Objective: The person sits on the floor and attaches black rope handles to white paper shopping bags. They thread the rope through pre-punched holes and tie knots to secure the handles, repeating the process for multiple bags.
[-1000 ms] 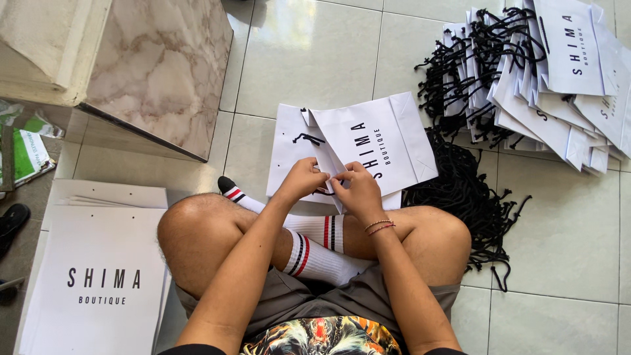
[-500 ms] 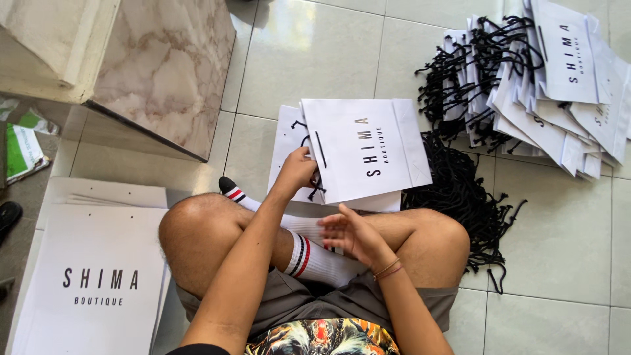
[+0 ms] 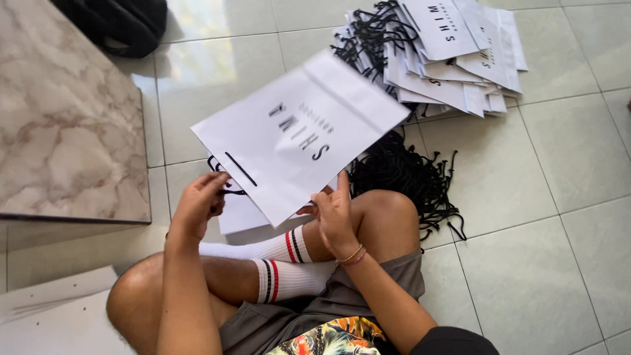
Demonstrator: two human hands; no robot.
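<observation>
This looks like a room of a home used for hand assembly work: a glossy tiled floor (image 3: 539, 217) serves as the workplace, a marble-topped table (image 3: 66, 118) stands at its left edge, and a heap of finished white paper bags (image 3: 453, 59) lies beside loose black cords (image 3: 407, 177).
</observation>
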